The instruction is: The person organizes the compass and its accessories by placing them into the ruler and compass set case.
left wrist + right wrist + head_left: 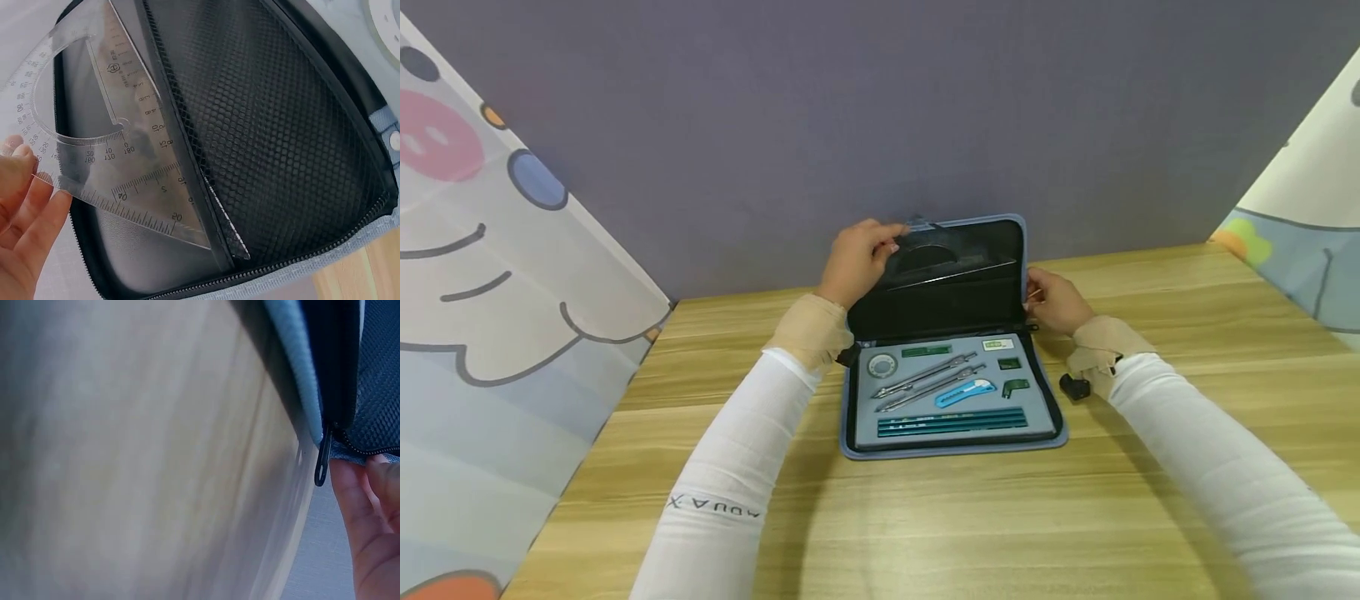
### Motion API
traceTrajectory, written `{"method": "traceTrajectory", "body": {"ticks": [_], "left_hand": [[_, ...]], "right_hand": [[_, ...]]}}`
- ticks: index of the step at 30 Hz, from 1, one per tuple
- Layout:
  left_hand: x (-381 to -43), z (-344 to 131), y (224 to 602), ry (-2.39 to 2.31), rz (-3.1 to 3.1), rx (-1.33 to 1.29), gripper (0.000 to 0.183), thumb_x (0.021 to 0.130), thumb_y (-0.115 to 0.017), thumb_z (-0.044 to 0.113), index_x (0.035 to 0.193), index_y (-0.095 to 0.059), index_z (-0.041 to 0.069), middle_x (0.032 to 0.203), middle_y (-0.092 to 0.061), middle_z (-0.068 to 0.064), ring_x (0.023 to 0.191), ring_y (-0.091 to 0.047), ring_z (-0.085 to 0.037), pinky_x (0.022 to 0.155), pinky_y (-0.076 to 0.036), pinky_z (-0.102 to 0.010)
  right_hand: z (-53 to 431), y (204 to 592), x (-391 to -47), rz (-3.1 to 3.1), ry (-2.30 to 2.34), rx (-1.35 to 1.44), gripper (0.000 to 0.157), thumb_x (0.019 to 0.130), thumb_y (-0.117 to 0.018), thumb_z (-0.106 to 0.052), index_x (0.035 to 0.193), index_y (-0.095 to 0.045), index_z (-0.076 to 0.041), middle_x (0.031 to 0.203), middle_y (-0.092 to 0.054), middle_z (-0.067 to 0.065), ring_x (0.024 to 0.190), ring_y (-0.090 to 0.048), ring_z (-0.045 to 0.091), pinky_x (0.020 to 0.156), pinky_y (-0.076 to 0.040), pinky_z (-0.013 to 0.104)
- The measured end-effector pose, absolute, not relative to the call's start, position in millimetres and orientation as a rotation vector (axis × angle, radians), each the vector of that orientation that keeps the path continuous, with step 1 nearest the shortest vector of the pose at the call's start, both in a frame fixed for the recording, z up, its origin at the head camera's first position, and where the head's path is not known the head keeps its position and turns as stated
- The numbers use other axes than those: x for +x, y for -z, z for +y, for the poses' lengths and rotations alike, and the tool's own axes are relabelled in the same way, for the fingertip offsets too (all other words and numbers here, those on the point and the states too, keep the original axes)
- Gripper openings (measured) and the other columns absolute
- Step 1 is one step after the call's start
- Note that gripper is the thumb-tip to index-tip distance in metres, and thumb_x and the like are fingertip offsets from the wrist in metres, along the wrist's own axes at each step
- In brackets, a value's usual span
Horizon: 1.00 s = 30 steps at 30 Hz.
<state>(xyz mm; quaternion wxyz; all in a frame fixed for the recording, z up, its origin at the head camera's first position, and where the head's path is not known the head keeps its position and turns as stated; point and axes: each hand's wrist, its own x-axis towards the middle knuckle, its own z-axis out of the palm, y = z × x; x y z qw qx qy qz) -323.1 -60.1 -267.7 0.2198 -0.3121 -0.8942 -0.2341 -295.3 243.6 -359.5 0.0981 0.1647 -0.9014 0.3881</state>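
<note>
My left hand pinches the edge of a clear protractor at the top of an open zip case's lid. A clear set square overlaps the protractor, its lower part tucked behind the lid's black mesh pocket. With thumb and fingers, my right hand grips the lid's right side edge, close to the zip pull. The lid stands raised behind the case's grey tray. Set into it are two metal compasses, a blue utility knife and green pencils.
The tray also holds a round tin, a white eraser and small green pieces. Beside my right wrist is a small black object. A grey wall rises right behind the wooden table.
</note>
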Motion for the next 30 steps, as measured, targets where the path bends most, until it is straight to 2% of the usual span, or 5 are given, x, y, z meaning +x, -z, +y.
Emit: {"method": "traceTrajectory", "body": {"ticks": [5,8,17,25,30], "left_hand": [[-322,-56,270,0.583,-2.498,-0.884,0.028,0.092,-0.06,0.01,0.119,-0.067,0.016,0.095,-0.066,-0.007,0.074,-0.058,-0.017,0.068,-0.047,-0.029],[-321,-55,270,0.578,-2.502,-0.897,0.027,0.093,-0.06,0.01,0.119,-0.067,0.016,0.091,-0.065,-0.007,0.071,-0.055,-0.017,0.066,-0.045,-0.03],[-324,-54,264,0.577,-2.588,-0.887,0.027,0.093,-0.058,0.007,0.117,-0.068,0.013,0.091,-0.064,-0.008,0.075,-0.059,-0.016,0.063,-0.042,-0.028],[-325,-47,273,0.56,-2.683,-0.867,0.024,0.093,-0.059,0.007,0.115,-0.067,0.01,0.094,-0.066,-0.008,0.08,-0.061,-0.017,0.072,-0.048,-0.029],[-326,-44,279,0.527,-2.726,-0.869,0.022,0.092,-0.061,0.008,0.111,-0.069,0.012,0.092,-0.067,-0.005,0.082,-0.062,-0.017,0.075,-0.049,-0.031]], "right_hand": [[248,363,-296,-2.626,-1.19,0.542,0.021,0.072,-0.051,0.015,0.089,-0.051,0.002,0.084,-0.055,0.017,0.079,-0.062,0.034,0.064,-0.047,0.024],[250,363,-296,-2.602,-1.217,0.572,0.02,0.072,-0.049,0.013,0.088,-0.051,0.0,0.083,-0.054,0.016,0.078,-0.061,0.033,0.067,-0.049,0.033],[244,358,-291,-2.685,-1.132,0.513,0.021,0.074,-0.051,0.018,0.092,-0.049,0.007,0.088,-0.055,0.023,0.085,-0.059,0.041,0.068,-0.047,0.026],[244,359,-291,-2.68,-1.11,0.509,0.021,0.074,-0.051,0.019,0.092,-0.049,0.007,0.087,-0.055,0.024,0.085,-0.06,0.043,0.073,-0.049,0.04],[245,358,-290,-2.692,-1.109,0.501,0.02,0.075,-0.051,0.019,0.091,-0.048,0.007,0.088,-0.055,0.024,0.086,-0.06,0.044,0.071,-0.049,0.038]]}}
